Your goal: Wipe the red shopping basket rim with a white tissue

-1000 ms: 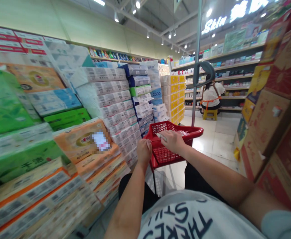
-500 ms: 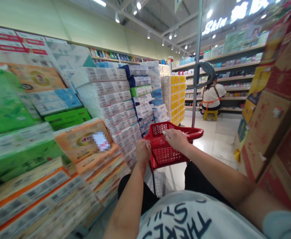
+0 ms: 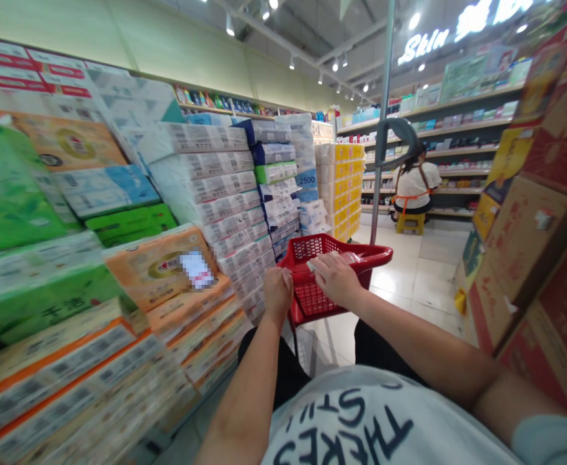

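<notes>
In the head view a red shopping cart [image 3: 325,301] with a perforated basket stands in front of me. My left hand [image 3: 278,292] is closed round the left end of its handle. Farther right, my right hand [image 3: 336,279] lies over the red handle [image 3: 374,257]. A bit of white tissue or cloth [image 3: 311,265] shows under its fingertips, pressed on the bar. The palm side of the right hand is hidden. An upright grey pole with a loop-shaped fitting [image 3: 398,143] rises behind the cart's right side.
On the left are stacked orange tissue packs [image 3: 164,265], with a pixelated phone-like screen [image 3: 196,269] on top, and white paper packs [image 3: 223,187]. Cardboard cartons [image 3: 520,239] line the right. Ahead, a person [image 3: 413,184] sits on a yellow stool [image 3: 410,223] by shelves.
My right hand has slid a little to the left along the handle with the white tissue. My left hand keeps its hold. The cart appears slightly shifted left in view.
</notes>
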Motion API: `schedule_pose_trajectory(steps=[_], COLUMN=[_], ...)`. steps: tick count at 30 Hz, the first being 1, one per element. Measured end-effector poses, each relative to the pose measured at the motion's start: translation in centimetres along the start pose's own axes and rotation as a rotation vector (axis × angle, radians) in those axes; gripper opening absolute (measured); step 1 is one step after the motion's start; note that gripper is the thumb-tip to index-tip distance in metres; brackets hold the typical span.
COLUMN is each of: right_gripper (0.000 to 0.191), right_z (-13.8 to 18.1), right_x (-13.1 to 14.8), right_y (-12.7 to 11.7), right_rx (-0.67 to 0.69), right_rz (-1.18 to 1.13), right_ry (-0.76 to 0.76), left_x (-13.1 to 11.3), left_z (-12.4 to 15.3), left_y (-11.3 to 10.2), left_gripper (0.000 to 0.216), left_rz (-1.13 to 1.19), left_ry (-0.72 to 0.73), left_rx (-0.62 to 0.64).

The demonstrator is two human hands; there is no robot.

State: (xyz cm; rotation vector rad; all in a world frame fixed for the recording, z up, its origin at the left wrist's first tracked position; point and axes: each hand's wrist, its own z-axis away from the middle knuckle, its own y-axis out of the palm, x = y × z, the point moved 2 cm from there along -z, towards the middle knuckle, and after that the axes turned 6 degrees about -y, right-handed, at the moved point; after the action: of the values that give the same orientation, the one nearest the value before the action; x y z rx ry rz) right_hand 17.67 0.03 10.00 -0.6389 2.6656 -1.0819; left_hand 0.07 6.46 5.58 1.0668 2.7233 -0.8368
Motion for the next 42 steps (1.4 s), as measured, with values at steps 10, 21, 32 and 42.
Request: schedule_pose_trajectory(steps=[10,21,32,42], right_gripper=[0.029,0.023,0.024,0.028], right_z=[-1.8,-2.7,-2.4,0.6], right_x=[-0.4,0.2,1.0,1.4], right_y=[1.1,1.1,0.6,1.7], right_rx=[0.111,0.195,0.219,-0.074], right_rz=[-0.058,0.005,0.102,0.015], right_ry=[0.028,-0.019,-0.034,-0.129], left_x=[-0.2,-0.6,-1.1,-1.2], left_z=[-0.3,-0.3,0.1,0.0], left_y=[-0.2,-0.2,0.1,-0.2], left_gripper=[0.038,0.036,0.035,0.036], left_rz=[-0.051,-0.083,-0.089,-0.046], left_ry=[-0.005,0.014,0.016,0.053], left_rx=[0.012,0.013,0.012,0.029])
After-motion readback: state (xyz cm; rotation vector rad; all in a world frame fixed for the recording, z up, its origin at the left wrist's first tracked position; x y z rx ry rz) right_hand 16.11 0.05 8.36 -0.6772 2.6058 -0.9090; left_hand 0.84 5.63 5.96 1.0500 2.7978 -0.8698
